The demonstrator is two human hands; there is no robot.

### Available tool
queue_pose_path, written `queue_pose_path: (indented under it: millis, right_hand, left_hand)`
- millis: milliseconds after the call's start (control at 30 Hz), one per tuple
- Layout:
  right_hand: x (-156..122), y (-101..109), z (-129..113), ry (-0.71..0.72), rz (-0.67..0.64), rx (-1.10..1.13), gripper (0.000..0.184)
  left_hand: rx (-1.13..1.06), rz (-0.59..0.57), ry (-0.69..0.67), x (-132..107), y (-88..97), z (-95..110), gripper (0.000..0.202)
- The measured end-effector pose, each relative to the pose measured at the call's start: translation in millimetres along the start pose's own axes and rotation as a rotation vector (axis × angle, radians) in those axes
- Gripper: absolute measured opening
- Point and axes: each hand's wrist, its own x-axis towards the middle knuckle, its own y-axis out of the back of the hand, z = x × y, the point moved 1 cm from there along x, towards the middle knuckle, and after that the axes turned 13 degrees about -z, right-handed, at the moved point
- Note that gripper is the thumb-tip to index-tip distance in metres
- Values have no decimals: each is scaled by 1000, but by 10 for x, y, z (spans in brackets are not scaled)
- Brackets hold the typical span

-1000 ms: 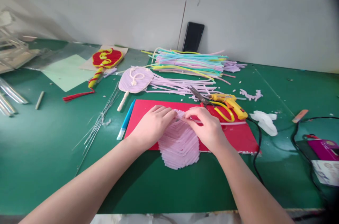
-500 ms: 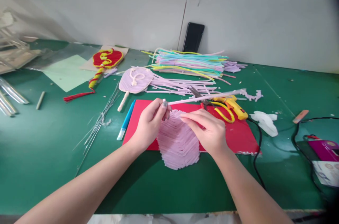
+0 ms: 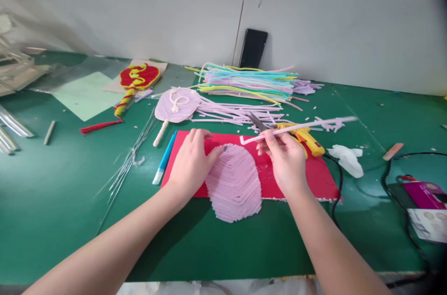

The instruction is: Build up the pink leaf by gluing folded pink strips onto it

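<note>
Inspector: Head view. Report any writing first.

Operator: From my remote seat, I note markings on the purple-and-white packet [image 3: 424, 192] at the right edge, too small for me to read. The black smartphone [image 3: 253, 48] leans on the wall, its dark face outward.

Inspector: Changes against the frame half a second back?

Operator: The lilac chenille stem [image 3: 321, 122], then held at its end by the left hand [image 3: 192, 157], is now in the right hand [image 3: 287, 155]. I now see its near end bent into a short hook; the rest slants up to the right, passing in front of the yellow glue gun [image 3: 310, 140]. The right hand now hides most of the handles of the scissors [image 3: 257, 122].

Inspector: State of each grip?

Operator: Right: narrow, thumb and fingers closed around the stem. Left: loosely arched, thumb and fingers apart, thumb tip at the panel's upper left edge; I see it gripping nothing.

Inspector: Position of the work?

Operator: The lilac chenille panel [image 3: 235, 192], its strips set in a chevron, lies between the hands, upper part over the red sheet [image 3: 316, 179], lower end reaching past that sheet's near edge over the green tabletop [image 3: 167, 248]. I find the panel essentially unmoved.
</note>
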Motion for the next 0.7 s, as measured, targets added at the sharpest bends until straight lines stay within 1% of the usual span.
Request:
queue_pose_path:
  millis: [33,67,133,200,300,400,467,600,700]
  right_hand:
    - [10,14,14,-17,20,12,20]
    - [18,26,27,-32,37,19,22]
    - [30,39,47,-58,52,13,24]
    - [38,39,62,-83,31,-4,25]
    - [43,29,71,-111,-25,-32,27]
    - [43,27,64,-113,-73,-58,25]
    - [42,25,49,-87,-118,-56,23]
    - [31,12,12,-23,-203,-67,19]
    - [23,12,1,-25,-236,-101,18]
  left_hand:
    - [55,-6,51,10,4,-19,27]
    - [100,-32,73,20,4,-35,29]
    - [143,-99,48,38,-4,-53,24]
    - [106,-126,-8,51,-14,-59,18]
    - [-71,-156,-53,58,-25,-53,13]
    - [-397,-241,-79,55,-54,-40,8]
    - [-561,-294,-85,52,-88,-33,10]
    - [-681,-366,-52,51,-141,-24,19]
    - [-808,-439,-43,51,-134,-6,23]
